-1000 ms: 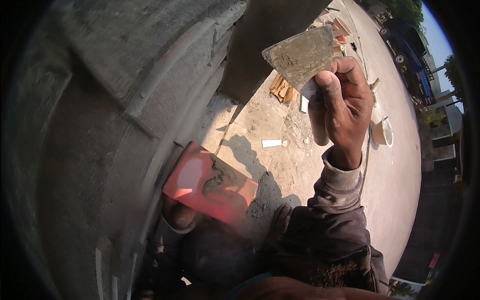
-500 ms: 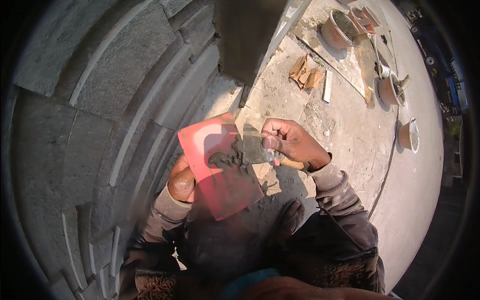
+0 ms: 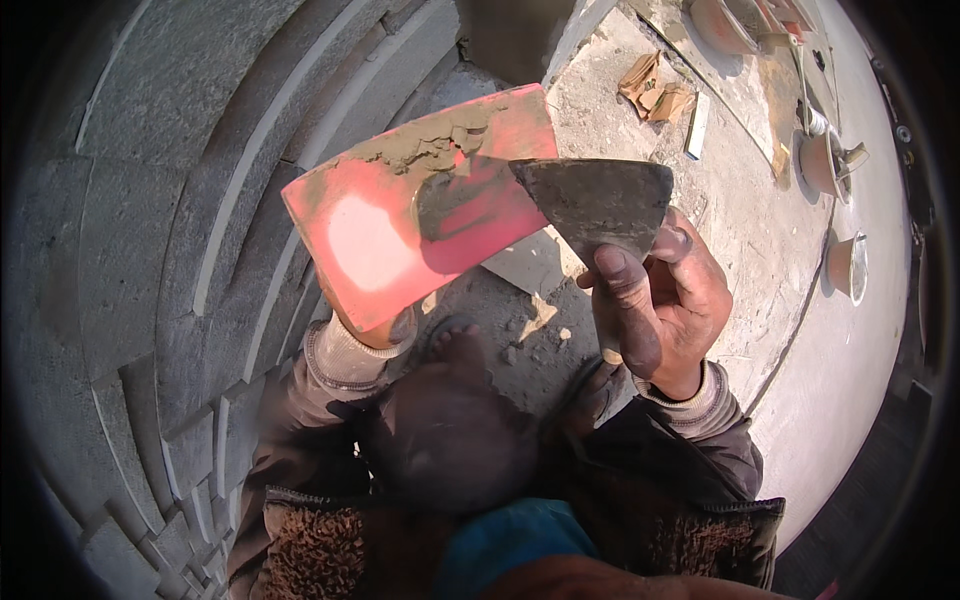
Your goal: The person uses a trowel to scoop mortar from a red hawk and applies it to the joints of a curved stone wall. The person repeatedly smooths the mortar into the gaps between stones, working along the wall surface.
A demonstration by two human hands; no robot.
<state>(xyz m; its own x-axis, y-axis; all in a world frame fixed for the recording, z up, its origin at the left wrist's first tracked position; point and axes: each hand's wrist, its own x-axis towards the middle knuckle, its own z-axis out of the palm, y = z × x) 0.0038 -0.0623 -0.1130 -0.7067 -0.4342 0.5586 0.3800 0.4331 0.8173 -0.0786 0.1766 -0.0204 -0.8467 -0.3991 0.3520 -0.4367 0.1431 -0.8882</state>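
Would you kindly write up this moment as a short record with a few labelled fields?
Left hand: holds a red board from below, tilted, mostly hidden behind it
Board: grey mortar smeared along its upper edge
Right hand: grips a trowel, thumb up its back
Trowel: blade tip at the board's right edge; contact cannot be told
Left of the hands: curved grey block wall
Ground, upper right: pans, scraps
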